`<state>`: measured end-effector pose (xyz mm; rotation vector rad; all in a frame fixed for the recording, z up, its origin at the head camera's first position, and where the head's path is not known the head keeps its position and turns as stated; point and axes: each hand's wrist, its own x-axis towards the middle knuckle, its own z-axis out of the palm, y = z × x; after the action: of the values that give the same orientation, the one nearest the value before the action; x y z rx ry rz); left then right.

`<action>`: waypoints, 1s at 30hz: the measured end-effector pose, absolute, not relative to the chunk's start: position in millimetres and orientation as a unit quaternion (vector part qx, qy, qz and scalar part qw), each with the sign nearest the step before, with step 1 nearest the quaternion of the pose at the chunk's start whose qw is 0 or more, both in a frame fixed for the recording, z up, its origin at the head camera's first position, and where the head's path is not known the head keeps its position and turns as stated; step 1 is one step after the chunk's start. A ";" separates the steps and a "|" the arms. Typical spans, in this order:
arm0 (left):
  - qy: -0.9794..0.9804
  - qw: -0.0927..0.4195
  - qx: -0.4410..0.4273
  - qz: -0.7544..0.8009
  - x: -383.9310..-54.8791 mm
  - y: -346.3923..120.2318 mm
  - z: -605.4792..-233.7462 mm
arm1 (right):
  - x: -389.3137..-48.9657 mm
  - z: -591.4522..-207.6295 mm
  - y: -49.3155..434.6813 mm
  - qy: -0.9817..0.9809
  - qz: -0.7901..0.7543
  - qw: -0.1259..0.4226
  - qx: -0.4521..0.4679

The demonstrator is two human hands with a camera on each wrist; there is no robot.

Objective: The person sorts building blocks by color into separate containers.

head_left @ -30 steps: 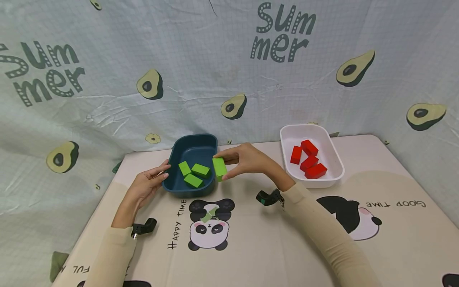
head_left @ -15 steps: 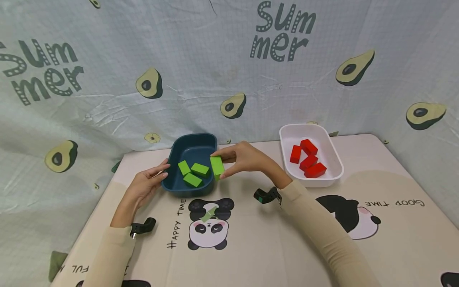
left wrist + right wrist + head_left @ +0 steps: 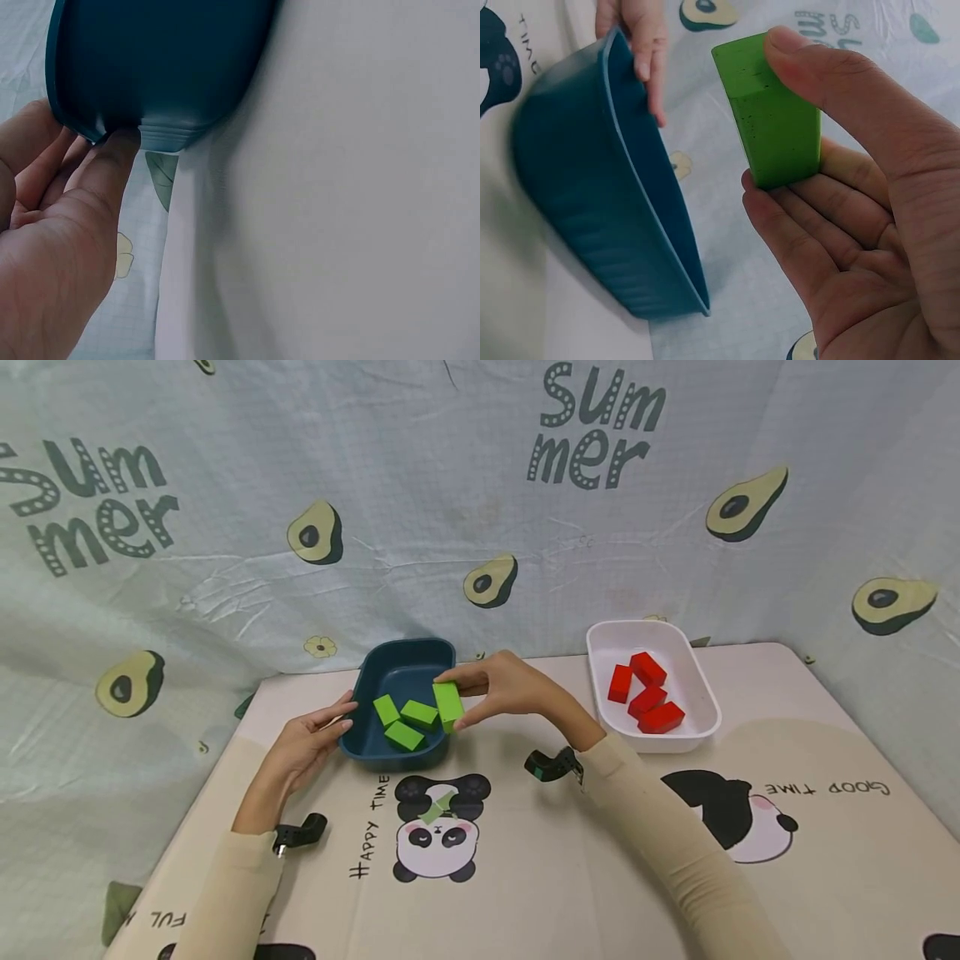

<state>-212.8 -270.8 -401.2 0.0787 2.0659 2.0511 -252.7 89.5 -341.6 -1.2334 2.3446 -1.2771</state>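
My right hand (image 3: 516, 685) pinches a green block (image 3: 449, 706) between thumb and fingertips, at the right rim of a dark blue bin (image 3: 408, 764). The right wrist view shows the block (image 3: 769, 112) held upright, apart from the bin's wall (image 3: 585, 165). My left hand (image 3: 311, 739) grips the bin's left rim, its thumb on the outer wall (image 3: 157, 67) in the left wrist view and its fingers reaching over the edge. Inside the bin lie a green block (image 3: 386, 711) at the left, another green block (image 3: 419, 714) at the right and a third green block (image 3: 404, 736) in front.
To the right stands a white bin (image 3: 678, 744) holding several red blocks (image 3: 647, 701). The table (image 3: 525, 868) wears a cloth printed with pandas. Behind both bins hangs a pale curtain (image 3: 405, 485) with avocado prints.
My right hand has moved the green block a little left and up, from beside the blue bin's right rim to over it. My left hand stays on the bin.
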 end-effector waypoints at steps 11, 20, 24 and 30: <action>0.710 0.113 0.019 0.695 -212.1 -271.7 -401.7 | -253.2 -336.8 85.7 0.790 -0.434 0.103 -0.422; 0.708 0.117 0.012 0.696 -212.9 -270.3 -402.5 | -254.9 -338.0 84.2 0.788 -0.439 0.107 -0.418; 0.709 0.118 0.011 0.695 -213.0 -270.5 -401.4 | -257.9 -339.4 83.3 0.785 -0.447 0.106 -0.415; 0.713 0.116 0.011 0.691 -213.0 -270.4 -400.8 | -263.0 -343.8 82.4 0.780 -0.458 0.117 -0.410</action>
<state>-213.0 -270.4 -400.8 0.0313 2.0895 2.0234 -263.0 82.4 -343.8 -1.1999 2.2835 -1.3419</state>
